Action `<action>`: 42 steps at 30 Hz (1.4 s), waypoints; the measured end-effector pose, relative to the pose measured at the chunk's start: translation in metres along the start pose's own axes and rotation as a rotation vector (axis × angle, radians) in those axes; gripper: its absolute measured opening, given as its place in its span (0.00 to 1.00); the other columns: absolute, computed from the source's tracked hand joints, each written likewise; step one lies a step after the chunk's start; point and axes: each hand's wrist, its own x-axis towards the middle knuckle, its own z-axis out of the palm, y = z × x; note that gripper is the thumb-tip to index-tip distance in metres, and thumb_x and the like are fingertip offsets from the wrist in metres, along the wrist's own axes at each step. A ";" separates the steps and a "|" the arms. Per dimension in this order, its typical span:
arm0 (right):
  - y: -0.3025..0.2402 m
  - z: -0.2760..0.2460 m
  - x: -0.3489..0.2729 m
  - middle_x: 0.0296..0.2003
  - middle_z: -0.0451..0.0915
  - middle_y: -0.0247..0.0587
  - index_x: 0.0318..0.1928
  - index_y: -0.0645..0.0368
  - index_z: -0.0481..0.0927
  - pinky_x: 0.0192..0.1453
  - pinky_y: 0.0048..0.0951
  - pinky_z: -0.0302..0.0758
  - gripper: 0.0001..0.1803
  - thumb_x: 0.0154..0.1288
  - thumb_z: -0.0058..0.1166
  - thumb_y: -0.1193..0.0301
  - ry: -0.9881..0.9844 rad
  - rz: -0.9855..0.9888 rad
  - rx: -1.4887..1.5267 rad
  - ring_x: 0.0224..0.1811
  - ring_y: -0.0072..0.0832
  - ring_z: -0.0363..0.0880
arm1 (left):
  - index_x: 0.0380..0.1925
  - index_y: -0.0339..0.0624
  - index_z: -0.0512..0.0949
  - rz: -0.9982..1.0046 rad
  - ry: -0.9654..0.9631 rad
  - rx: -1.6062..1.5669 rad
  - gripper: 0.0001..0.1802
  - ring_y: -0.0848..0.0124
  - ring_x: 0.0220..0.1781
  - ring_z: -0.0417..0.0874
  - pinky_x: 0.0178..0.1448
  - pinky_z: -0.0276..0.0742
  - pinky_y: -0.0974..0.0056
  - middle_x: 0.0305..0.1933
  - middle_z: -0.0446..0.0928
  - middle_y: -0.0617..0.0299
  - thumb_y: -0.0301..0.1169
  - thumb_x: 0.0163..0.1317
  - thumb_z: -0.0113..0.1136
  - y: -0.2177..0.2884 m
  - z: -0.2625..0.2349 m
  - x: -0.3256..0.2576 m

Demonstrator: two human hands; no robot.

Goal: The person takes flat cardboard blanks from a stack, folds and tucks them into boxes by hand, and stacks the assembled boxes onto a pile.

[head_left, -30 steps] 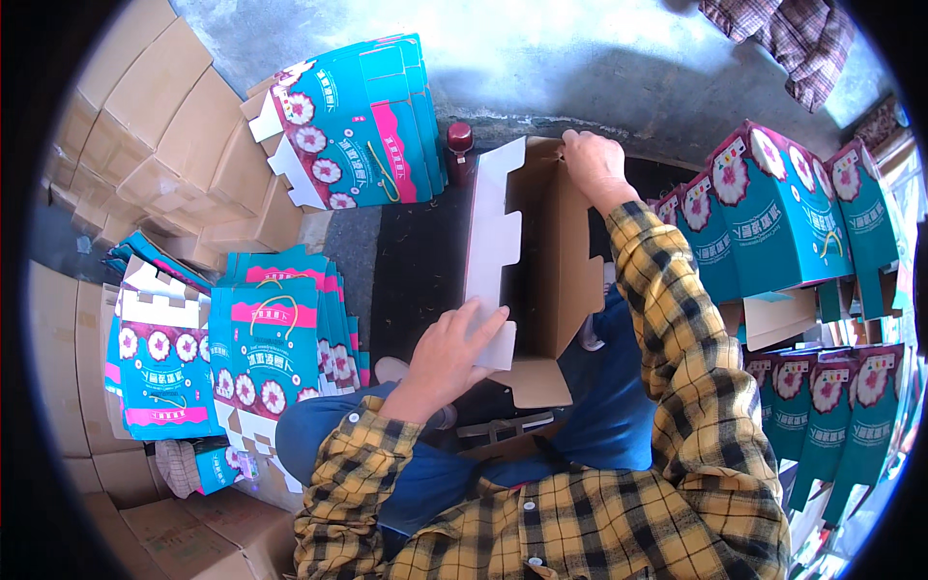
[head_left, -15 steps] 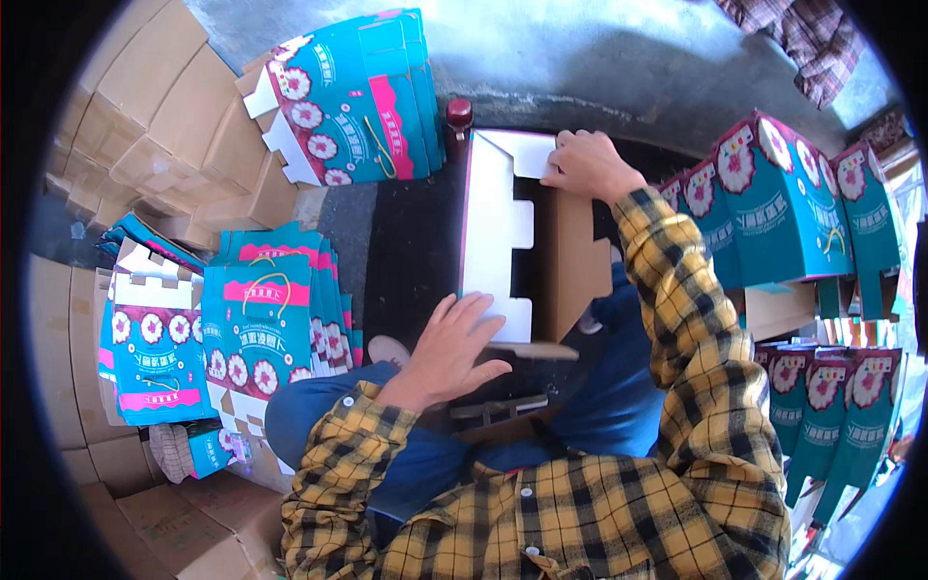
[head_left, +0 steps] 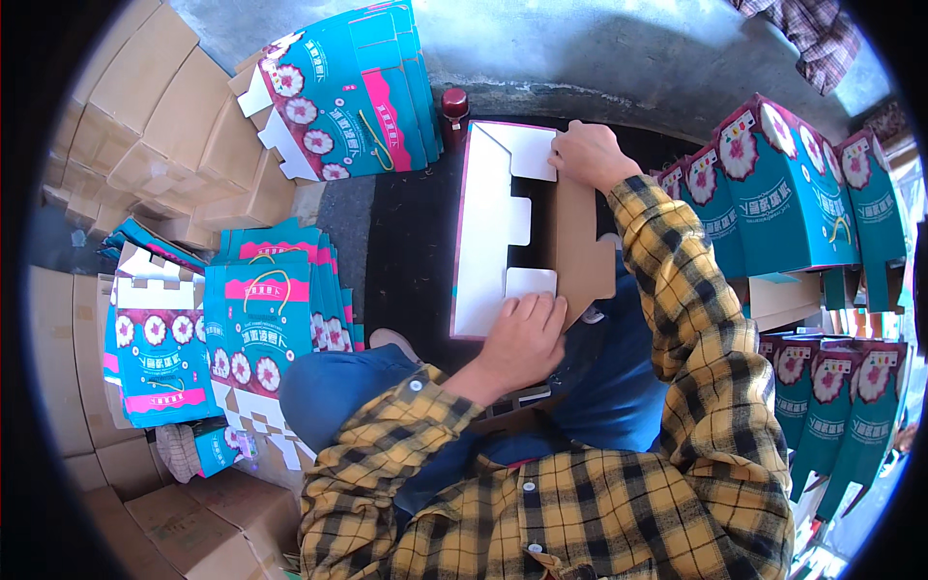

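Between my knees stands a carton, part-folded, with white inner flaps, a brown cardboard side and an opening showing its dark inside. My right hand is closed on its far right corner, fingertips against a white tab. At the near end, my left hand has its fingers bent together over the edge, just below another small white tab. The left thumb and the near end panel are mostly hidden behind that hand.
Flat teal and pink printed cartons lie at the far left, with more stacks beside my left knee. Brown boxes pile along the left. Formed teal cartons stand at right. A dark red bottle stands behind the carton.
My left hand has moved right from the white flap to the near edge, its spread fingers now bent together. The near brown flap no longer sticks out. My right hand stays at the far corner.
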 end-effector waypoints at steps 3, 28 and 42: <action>-0.006 0.003 -0.001 0.33 0.85 0.48 0.36 0.55 0.90 0.44 0.47 0.83 0.18 0.68 0.55 0.55 0.048 0.004 0.024 0.42 0.45 0.85 | 0.56 0.32 0.76 -0.150 -0.046 -0.177 0.33 0.58 0.52 0.78 0.51 0.73 0.55 0.50 0.77 0.52 0.40 0.53 0.70 0.007 -0.011 0.011; -0.038 -0.026 -0.056 0.52 0.83 0.48 0.52 0.57 0.83 0.57 0.47 0.80 0.23 0.64 0.64 0.54 0.141 -0.243 0.430 0.56 0.47 0.82 | 0.70 0.35 0.68 -0.472 0.072 0.446 0.37 0.46 0.74 0.68 0.74 0.65 0.46 0.74 0.65 0.39 0.40 0.66 0.67 -0.118 -0.041 -0.061; -0.063 0.010 -0.053 0.49 0.81 0.41 0.51 0.53 0.82 0.59 0.44 0.80 0.18 0.64 0.67 0.61 -0.191 -0.442 0.284 0.57 0.42 0.80 | 0.61 0.34 0.74 -0.403 -0.165 -0.078 0.28 0.44 0.67 0.75 0.68 0.74 0.48 0.66 0.75 0.43 0.38 0.66 0.66 -0.115 -0.024 -0.054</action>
